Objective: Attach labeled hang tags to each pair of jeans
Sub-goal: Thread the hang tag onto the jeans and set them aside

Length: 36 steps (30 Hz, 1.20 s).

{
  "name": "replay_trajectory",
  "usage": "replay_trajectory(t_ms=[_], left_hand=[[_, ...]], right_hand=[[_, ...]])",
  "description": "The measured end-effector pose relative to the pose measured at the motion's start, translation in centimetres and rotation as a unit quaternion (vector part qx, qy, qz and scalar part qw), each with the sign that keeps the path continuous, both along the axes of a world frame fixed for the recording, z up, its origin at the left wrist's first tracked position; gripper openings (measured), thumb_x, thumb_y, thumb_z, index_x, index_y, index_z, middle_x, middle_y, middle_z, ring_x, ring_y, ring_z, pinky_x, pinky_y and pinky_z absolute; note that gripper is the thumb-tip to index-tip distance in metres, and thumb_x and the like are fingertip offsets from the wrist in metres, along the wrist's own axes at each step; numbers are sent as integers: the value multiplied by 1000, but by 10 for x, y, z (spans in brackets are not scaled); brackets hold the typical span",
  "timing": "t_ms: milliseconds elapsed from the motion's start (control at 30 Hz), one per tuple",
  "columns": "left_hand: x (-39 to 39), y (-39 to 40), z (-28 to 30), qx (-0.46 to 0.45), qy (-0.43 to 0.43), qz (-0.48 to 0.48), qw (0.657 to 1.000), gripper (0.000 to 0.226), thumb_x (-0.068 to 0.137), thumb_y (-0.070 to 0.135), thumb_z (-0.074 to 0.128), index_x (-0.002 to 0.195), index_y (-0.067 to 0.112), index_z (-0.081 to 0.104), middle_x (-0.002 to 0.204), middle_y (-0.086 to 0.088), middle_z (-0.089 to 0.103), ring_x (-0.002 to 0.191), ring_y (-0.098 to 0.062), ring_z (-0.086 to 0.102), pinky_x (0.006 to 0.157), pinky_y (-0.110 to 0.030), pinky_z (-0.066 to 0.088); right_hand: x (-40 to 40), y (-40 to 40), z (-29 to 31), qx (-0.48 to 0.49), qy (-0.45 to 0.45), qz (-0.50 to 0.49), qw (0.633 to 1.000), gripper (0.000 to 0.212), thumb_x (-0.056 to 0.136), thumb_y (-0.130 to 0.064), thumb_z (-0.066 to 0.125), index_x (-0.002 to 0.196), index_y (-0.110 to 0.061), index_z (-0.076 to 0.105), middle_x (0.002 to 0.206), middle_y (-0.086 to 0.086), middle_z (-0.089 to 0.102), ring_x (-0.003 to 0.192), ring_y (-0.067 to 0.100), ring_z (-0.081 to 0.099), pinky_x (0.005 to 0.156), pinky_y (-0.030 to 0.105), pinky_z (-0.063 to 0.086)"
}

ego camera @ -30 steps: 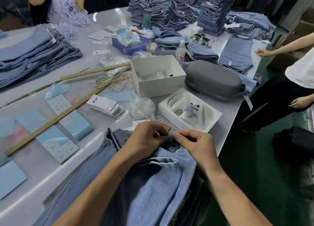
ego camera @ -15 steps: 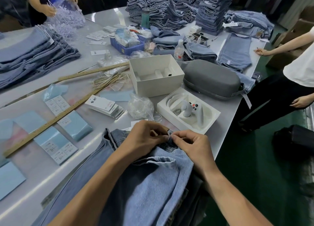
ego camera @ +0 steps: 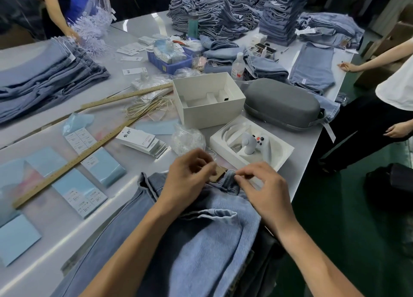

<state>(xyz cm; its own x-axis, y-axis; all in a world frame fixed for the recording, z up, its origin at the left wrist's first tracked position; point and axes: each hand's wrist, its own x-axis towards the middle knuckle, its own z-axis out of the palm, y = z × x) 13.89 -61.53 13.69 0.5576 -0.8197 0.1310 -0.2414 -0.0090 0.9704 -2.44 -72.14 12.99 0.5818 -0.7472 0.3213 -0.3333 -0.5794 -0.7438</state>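
A light blue pair of jeans (ego camera: 201, 241) lies on the near edge of the grey table (ego camera: 55, 236), waistband away from me. My left hand (ego camera: 190, 174) curls its fingers at the waistband beside a brown waist patch (ego camera: 218, 173); what its fingertips hold is hidden. My right hand (ego camera: 261, 185) pinches the top of a denim belt loop (ego camera: 229, 180) with thumb and forefinger. A stack of white hang tags (ego camera: 143, 140) lies just beyond my left hand, and a bundle of pale tag strings (ego camera: 145, 108) lies farther back.
Two wooden rulers (ego camera: 73, 162), blue label sheets (ego camera: 102, 166), a clear plastic bag (ego camera: 187, 139), an open white box (ego camera: 207, 100), a tray holding a white controller (ego camera: 252, 143) and a grey case (ego camera: 281, 104) crowd the table. Stacks of folded jeans (ego camera: 283, 13) stand behind. Other people work at the left and right.
My hands, pinched together on the belt loop before, have drawn slightly apart, uncovering the brown patch and the loop. The person at the far left lifted a bag of fasteners.
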Motion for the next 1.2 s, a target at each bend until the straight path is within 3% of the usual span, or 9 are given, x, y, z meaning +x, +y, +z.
replay_trajectory(t_ms=[67,233,333,533,633,700,967,1100,1200], left_hand=[[3,9,7,-90,69,46,993,5,94,7,69,92,6,65,84,-12,74,73,-21,67,57,-32,57],[18,21,38,-220,117,56,967,8,97,12,66,93,19,66,101,-11,78,95,-28,74,73,-30,59],[21,18,51,-243,136,42,959,12,98,11,63,91,21,68,99,-13,78,96,-32,74,79,-29,57],[4,5,56,-250,180,31,951,5,92,12,68,88,14,69,75,-1,68,70,-16,62,78,-36,54],[1,1,57,-255,189,31,948,2,93,10,66,91,9,67,73,0,65,68,-16,60,76,-38,54],[-1,-1,57,-253,182,22,950,2,94,9,65,92,10,66,74,-2,66,70,-18,62,75,-39,55],[-3,-8,51,-239,180,49,953,7,88,14,72,92,8,73,81,-12,75,75,-22,69,73,-30,56],[4,-7,51,-251,161,63,953,2,92,8,70,94,8,70,93,-14,78,89,-27,74,76,-31,58],[8,-4,51,-249,136,61,957,3,94,8,70,96,5,69,93,-14,78,88,-30,74,75,-32,58]], right_hand=[[-3,-6,3,-72,-8,0,997,11,92,-15,70,102,-14,75,101,-7,68,95,1,64,84,8,46],[-8,-22,11,13,-12,-2,1000,16,100,-18,60,111,-18,72,110,-12,69,101,-7,59,81,4,41],[-10,-20,8,62,0,36,997,18,99,-21,62,114,-24,72,112,-18,69,105,-5,60,86,11,46],[-8,-8,4,-45,-22,37,998,31,95,-25,67,126,-28,64,125,-17,61,124,3,54,98,22,47],[-7,-10,7,15,33,59,998,46,90,-47,65,133,-35,58,117,-21,62,117,-8,54,93,6,43],[-9,-16,9,54,79,60,994,45,85,-44,73,128,-31,64,101,-25,63,104,-13,57,81,0,43],[-16,13,39,-300,95,7,949,11,92,-21,71,96,-11,71,91,0,67,82,17,60,75,31,52],[-24,46,36,-224,184,87,953,21,90,-14,65,108,-19,74,106,-5,70,95,17,66,81,37,57],[-35,49,39,-94,159,98,978,25,96,-21,59,116,-28,73,115,-18,69,105,2,64,91,21,53]])
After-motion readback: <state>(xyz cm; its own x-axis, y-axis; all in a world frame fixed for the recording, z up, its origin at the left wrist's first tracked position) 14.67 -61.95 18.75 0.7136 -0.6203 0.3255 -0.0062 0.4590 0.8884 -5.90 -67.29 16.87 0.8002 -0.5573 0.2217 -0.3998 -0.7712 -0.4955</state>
